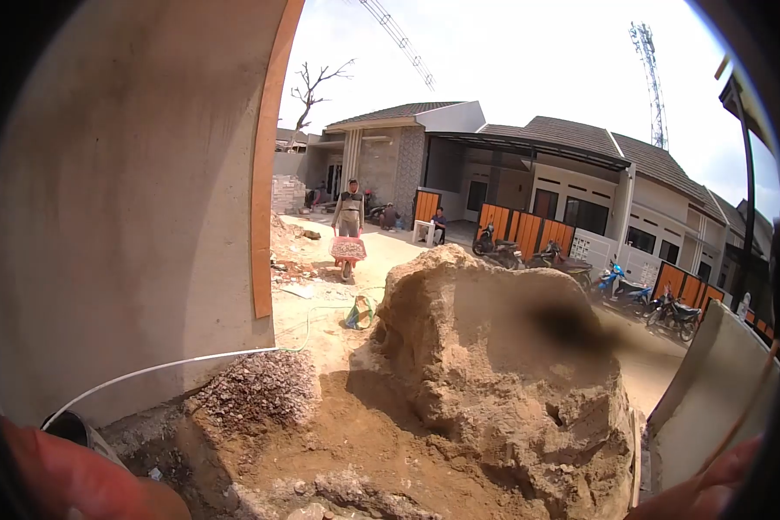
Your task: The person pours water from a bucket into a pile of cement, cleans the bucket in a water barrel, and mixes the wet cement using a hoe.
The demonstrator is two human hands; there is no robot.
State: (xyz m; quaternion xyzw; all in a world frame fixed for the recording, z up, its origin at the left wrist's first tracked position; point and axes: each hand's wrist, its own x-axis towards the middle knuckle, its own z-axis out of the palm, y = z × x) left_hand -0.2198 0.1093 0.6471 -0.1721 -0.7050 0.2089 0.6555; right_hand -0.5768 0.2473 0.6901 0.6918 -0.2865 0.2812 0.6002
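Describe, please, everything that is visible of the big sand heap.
The sand heap is tan-brown and looks like packed, clumpy sand. Its top is rounded; its near face is steep and rough, with hollows, and loose sand spreads at its foot. It rests on the ground, right of the gravel pile and left of the low grey wall. A dark blur hides part of its upper right.

The sand mound [503, 407] looks rough, crumbly and matt; the gravel pile [264, 387] is coarse stone. Smooth, matt plaster coats the wall [121, 225], edged with a bare wooden plank [263, 217].
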